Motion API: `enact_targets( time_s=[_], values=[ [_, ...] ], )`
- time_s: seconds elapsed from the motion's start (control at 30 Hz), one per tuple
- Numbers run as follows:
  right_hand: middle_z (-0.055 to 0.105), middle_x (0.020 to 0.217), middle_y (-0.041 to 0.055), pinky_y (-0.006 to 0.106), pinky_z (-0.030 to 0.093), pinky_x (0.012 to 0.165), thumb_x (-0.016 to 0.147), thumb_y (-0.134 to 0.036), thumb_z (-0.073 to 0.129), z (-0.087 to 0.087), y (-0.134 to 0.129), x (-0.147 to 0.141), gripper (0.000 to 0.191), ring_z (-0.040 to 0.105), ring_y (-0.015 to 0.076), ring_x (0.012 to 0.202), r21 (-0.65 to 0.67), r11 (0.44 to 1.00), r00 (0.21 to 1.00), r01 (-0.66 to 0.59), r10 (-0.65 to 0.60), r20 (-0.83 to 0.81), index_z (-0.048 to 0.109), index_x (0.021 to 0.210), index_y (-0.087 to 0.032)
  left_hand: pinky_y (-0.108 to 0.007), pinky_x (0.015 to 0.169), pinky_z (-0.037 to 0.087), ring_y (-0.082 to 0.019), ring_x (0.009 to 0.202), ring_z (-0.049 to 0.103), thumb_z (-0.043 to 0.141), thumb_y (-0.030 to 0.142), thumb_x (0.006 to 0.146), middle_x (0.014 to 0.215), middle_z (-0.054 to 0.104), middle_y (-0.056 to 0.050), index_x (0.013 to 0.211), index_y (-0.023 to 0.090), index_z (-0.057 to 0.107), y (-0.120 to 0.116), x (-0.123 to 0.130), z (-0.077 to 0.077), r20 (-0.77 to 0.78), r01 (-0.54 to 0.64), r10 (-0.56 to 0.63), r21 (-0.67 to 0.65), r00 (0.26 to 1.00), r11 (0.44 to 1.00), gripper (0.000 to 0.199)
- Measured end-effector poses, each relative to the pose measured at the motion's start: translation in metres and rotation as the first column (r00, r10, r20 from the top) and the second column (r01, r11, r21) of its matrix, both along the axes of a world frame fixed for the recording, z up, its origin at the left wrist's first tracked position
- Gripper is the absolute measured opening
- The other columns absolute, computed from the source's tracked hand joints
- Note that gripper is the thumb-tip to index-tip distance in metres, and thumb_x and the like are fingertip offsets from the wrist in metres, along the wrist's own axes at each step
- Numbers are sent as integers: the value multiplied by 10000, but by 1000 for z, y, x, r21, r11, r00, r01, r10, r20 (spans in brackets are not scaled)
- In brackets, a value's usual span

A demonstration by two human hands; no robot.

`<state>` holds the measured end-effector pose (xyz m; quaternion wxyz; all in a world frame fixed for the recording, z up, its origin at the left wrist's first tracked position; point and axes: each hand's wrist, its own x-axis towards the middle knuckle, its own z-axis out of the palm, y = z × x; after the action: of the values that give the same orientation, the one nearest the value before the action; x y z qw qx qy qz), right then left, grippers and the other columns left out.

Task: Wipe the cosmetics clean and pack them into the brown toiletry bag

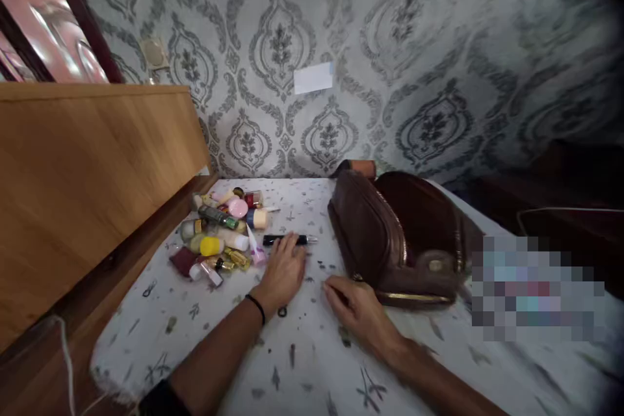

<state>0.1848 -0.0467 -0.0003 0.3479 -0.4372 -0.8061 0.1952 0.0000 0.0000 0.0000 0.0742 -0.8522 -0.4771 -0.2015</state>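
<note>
Black tube point(301, 240) lies partly under the left hand point(283, 273), grip indeterminable; cosmetics point(229, 237) cluster at nine o'clock; right hand point(359, 305), loosely clenched, beside brown bag point(363, 227) at three o'clock.

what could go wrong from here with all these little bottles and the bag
The slim black tube at the left hand's fingers might roll if nudged. The crowded bottles and tubes could scatter if bumped. The right hand, close beside the brown bag, might knock it.
</note>
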Motion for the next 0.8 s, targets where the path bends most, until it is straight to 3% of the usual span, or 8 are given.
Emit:
enact_targets(
  time_s=[0.17, 0.37, 0.57, 0.8],
  values=[
    [560, 597, 10, 256, 378, 568, 966, -304, 376, 5, 1, 2, 340, 525, 147, 548, 9, 1000, 1000, -10, 9, 22, 476, 655, -206, -535, 1147, 389, -322, 1423, 416, 460, 118, 949, 1419, 539, -196, 1116, 131, 595, -6, 8, 0, 1, 67, -67, -21, 998, 998, 215],
    [596, 637, 24, 261, 411, 602, 990, -308, 373, 3, 1, 5, 357, 562, 159, 587, -12, 999, 999, -39, 39, 26, 494, 670, -205, -511, 1153, 397, -316, 1392, 429, 435, 103, 942, 1372, 541, -188, 1075, 130, 583, -9, 16, -1, 106, 165, -161, -36, 981, 986, 201],
    [616, 655, 37, 270, 431, 629, 1003, -301, 366, 0, 1, 6, 371, 601, 172, 623, -26, 998, 998, -54, 54, 27, 514, 679, -201, -527, 1138, 410, -296, 1353, 448, 422, 78, 926, 1328, 537, -165, 1100, 163, 550, -8, 21, -7, 225, 199, -175, -85, 958, 976, 232],
    [612, 659, 45, 271, 433, 623, 1006, -298, 352, 2, 0, 6, 391, 578, 166, 614, -27, 997, 997, -75, 76, 32, 521, 668, -198, -481, 1083, 453, -283, 1238, 509, 426, 62, 917, 1227, 574, -157, 1102, 155, 561, -7, 23, -10, 244, 190, -163, -92, 956, 977, 248]
  ],
)
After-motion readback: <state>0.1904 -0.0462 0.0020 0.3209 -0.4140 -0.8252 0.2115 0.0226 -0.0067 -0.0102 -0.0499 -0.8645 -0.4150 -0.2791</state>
